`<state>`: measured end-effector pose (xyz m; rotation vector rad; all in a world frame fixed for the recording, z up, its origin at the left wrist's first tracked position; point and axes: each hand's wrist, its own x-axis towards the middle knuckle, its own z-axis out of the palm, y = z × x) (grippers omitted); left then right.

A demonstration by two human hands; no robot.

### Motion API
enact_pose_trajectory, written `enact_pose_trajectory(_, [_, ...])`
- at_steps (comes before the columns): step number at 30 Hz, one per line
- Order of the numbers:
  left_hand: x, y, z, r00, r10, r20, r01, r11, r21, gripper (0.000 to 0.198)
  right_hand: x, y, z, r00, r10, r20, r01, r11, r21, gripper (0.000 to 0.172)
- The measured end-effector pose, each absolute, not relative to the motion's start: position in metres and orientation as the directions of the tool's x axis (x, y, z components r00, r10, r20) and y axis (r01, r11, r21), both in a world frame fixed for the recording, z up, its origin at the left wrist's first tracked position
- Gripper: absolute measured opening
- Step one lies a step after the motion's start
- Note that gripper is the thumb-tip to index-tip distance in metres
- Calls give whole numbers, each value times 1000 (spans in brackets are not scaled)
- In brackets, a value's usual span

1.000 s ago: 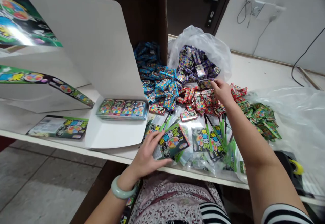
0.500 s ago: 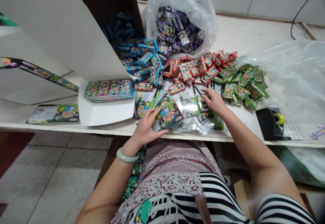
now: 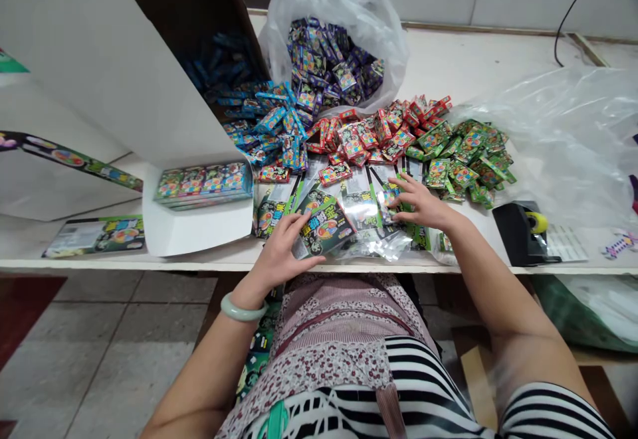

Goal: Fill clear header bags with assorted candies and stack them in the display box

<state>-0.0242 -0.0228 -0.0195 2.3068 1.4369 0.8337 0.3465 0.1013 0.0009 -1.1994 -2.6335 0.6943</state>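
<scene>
My left hand [image 3: 279, 253] grips a green printed packet [image 3: 325, 228] at the table's near edge, thumb under it and fingers over its left side. My right hand [image 3: 417, 201] rests with fingers spread on a layer of clear plastic sleeves with green header cards [image 3: 366, 208]. Just beyond lie heaps of small boxes: red ones [image 3: 371, 137] in the middle, blue ones [image 3: 272, 123] to the left, green ones [image 3: 463, 160] to the right. A clear bag [image 3: 343, 7] behind them holds purple boxes [image 3: 329, 67].
A white folded display card [image 3: 199, 226] on the left holds a row of packed sleeves [image 3: 202, 183]. A black tape dispenser [image 3: 523, 233] sits at the right, beside crumpled clear plastic [image 3: 563, 140]. A flat printed card [image 3: 94, 236] lies at the far left edge.
My right hand has come back from the red boxes near the bag and now lies on the sleeves. The view has tipped downward. My left hand keeps the green packet.
</scene>
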Motion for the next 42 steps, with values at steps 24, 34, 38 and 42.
enact_pose_trajectory(24, [-3,-25,-13,537,784,310,559,-606,566,100,309,46,67,-893,438,105,355,828,-434,44])
enact_pose_trajectory(34, [-7,-34,-22,388,836,388,615,-549,567,100,283,27,42,-726,628,279,428,731,-531,60])
enact_pose_trajectory(38, [-9,-36,-23,387,829,403,621,-558,551,103,273,18,37,-757,603,253,409,739,-535,40])
enact_pose_trajectory(42, [-21,-39,-23,276,849,451,641,-512,572,103,247,60,37,-575,763,296,415,583,-698,34])
